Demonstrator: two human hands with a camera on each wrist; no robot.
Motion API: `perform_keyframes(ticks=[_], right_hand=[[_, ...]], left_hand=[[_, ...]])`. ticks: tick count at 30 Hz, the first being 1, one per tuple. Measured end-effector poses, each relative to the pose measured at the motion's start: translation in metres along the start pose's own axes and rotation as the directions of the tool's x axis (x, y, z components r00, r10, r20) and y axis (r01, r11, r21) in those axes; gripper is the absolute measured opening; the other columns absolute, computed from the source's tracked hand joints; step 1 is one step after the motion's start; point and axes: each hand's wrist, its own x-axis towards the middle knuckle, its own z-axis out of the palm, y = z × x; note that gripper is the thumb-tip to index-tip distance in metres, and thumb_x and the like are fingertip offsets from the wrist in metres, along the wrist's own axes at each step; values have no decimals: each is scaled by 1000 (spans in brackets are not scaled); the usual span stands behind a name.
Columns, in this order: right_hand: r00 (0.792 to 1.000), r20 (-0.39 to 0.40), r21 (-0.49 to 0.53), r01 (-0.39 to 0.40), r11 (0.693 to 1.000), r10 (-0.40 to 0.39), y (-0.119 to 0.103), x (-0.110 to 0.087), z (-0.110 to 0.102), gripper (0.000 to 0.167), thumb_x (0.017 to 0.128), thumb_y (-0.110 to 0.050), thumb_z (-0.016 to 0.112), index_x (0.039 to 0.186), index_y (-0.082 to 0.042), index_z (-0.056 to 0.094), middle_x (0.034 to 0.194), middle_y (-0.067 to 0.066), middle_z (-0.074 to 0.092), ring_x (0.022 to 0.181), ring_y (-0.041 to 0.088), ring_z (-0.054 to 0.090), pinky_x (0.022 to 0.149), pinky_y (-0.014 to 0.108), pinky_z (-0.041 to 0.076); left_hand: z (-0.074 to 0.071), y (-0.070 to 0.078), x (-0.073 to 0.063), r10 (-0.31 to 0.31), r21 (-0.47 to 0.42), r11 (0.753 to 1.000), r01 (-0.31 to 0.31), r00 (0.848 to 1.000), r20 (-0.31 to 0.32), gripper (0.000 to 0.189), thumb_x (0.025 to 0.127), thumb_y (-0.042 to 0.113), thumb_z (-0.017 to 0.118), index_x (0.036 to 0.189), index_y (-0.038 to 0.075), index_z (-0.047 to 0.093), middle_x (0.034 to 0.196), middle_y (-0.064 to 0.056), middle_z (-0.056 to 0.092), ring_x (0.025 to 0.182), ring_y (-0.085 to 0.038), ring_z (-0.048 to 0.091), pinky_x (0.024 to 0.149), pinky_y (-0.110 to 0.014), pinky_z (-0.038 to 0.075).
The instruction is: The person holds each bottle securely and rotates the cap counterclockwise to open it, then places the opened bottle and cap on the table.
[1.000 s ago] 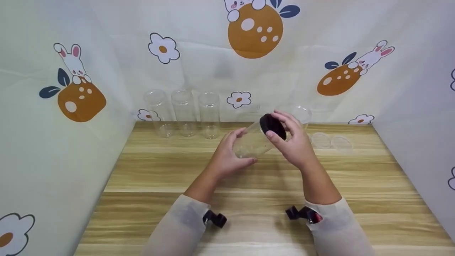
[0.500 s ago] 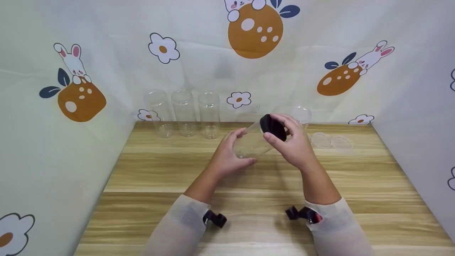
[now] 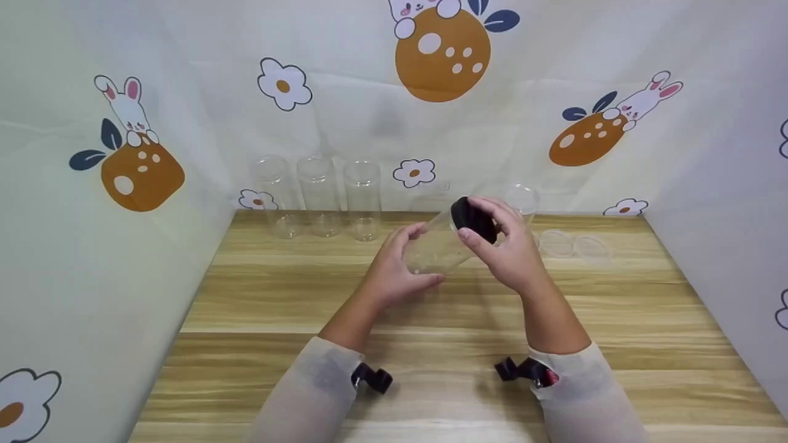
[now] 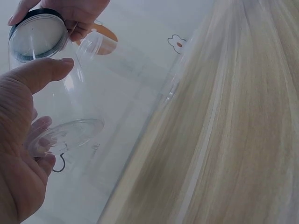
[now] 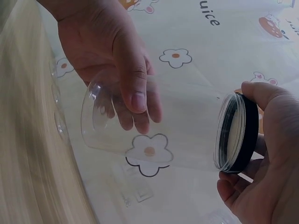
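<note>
A clear plastic jar (image 3: pixel 434 249) is held tilted above the table, its mouth toward the upper right. My left hand (image 3: pixel 394 267) grips it round the body near the base, with the fingers seen through the clear wall in the right wrist view. On the mouth sits a black screw lid (image 5: pixel 249 135) with a pale inner face. My right hand (image 3: pixel 508 246) holds the rim of this lid between thumb and fingers. The jar's bottom (image 4: pixel 67 135) shows below my left thumb in the left wrist view, and no contents are visible inside.
Three tall clear jars (image 3: pixel 364 200) stand upright without lids at the back left. Behind my right hand is another clear jar (image 3: pixel 523 198), partly hidden. Clear discs (image 3: pixel 557 243) lie to its right on the wooden table (image 3: pixel 431 344). Patterned cloth walls (image 3: pixel 345 123) enclose the table.
My right thumb and fingertips have shifted slightly to the left over the black lid. The jar and my left hand stay in nearly the same place.
</note>
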Motion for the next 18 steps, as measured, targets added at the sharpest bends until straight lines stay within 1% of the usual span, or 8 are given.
perform_keyframes(ticks=[5,8,11,14,18], right_hand=[[999,-42,47,19,999,-17,2,1,-2,51,96,-26,80,145,-19,67,150,2,63,126,14,48,92,28,44],[998,-56,69,29,997,-25,3,1,-2,51,96,-24,79,145,-17,67,148,4,64,121,15,49,91,29,44],[998,-59,92,17,996,-11,2,1,-3,53,96,-23,78,147,-17,65,143,6,63,116,18,52,91,30,46],[997,-71,130,0,991,9,2,-1,-5,56,96,-20,78,149,-18,62,139,8,61,112,23,54,89,29,47],[996,-88,197,0,980,17,6,-4,-9,60,95,-12,78,152,-16,59,140,6,58,116,26,56,88,28,47]], left_hand=[[-1,-2,0,-17,-23,1000,17,1000,-4,99,68,41,101,153,22,53,150,0,59,141,-21,54,125,-45,42],[-1,-4,1,-15,-28,999,15,1000,-9,98,69,39,101,152,21,54,150,0,59,142,-20,54,126,-45,41],[-1,-6,2,-22,-31,999,21,1000,-22,97,70,37,101,152,21,54,150,0,59,141,-20,54,126,-45,41],[-1,-9,4,-46,-45,998,44,998,-39,96,70,36,101,152,21,53,151,0,59,142,-21,54,126,-47,41],[-2,-14,6,-92,-63,994,89,994,-59,98,70,39,100,154,22,52,153,1,59,145,-26,54,126,-49,40]])
